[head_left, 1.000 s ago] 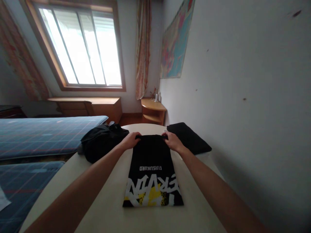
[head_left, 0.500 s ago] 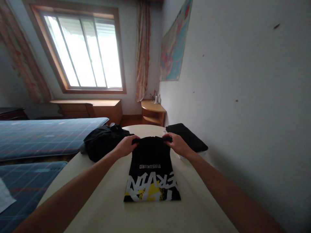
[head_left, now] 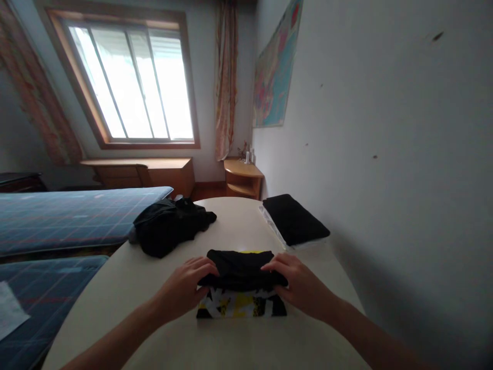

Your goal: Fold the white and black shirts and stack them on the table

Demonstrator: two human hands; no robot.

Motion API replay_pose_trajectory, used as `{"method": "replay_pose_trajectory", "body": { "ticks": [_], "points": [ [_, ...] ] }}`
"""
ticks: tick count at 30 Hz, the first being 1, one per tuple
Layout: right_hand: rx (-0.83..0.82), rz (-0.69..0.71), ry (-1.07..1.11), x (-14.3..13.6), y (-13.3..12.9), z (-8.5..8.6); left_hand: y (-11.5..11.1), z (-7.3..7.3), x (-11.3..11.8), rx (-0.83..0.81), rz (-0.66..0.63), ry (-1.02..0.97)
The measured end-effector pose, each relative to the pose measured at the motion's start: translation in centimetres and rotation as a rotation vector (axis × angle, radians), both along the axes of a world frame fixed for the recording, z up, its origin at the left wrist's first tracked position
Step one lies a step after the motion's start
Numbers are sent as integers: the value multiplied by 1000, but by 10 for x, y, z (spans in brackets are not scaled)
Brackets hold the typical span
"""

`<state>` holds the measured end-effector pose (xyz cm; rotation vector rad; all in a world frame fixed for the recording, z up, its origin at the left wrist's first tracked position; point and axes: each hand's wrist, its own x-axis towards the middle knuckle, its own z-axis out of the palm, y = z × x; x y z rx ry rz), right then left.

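A black T-shirt (head_left: 241, 270) with a white and yellow print lies on the pale table (head_left: 246, 347) in front of me, its far part folded over toward me. My left hand (head_left: 192, 282) grips the left end of the folded-over edge, thumb below and fingers on top. At the right end, my right hand (head_left: 295, 280) pinches the same edge in the same way. Part of the lettering is covered by the fold; a strip of the print shows along the near edge.
A crumpled heap of black clothing (head_left: 169, 223) sits at the table's left rim. Toward the wall lies a stack of folded clothes (head_left: 295, 218), black on top and white below. Blue plaid mattresses (head_left: 77, 218) stand to the left, and a white wall (head_left: 385, 128) rises on the right.
Both hands have come nearer to me, carrying the shirt's far edge over onto its front. The shirt now lies shorter, with its small lettering covered.
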<state>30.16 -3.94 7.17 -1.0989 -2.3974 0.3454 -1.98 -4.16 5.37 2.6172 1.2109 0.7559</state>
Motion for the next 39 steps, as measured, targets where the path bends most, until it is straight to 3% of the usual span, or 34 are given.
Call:
{"method": "replay_pose_trajectory", "body": {
  "ticks": [5,9,13,17,20,25,28,39],
  "points": [
    [-26,41,-84,2,-16,-30,-15,-18,1,91,-101,70],
    [-53,24,-70,6,-20,-43,-22,-27,3,145,-169,107],
    [-83,20,-87,8,-21,-45,-26,-37,2,157,-198,148],
    [-55,9,-145,4,-21,-35,-31,-38,2,86,-181,161],
    [-33,-18,-196,-8,-18,-24,-27,-31,5,5,-70,124],
    [-2,-110,-221,-40,-3,-12,1,-19,8,-104,430,92],
    [9,-130,-190,-59,11,-11,15,-20,7,-225,606,81],
    [-127,-165,-116,-118,74,-26,18,-37,6,-374,614,-134]
  ]
}}
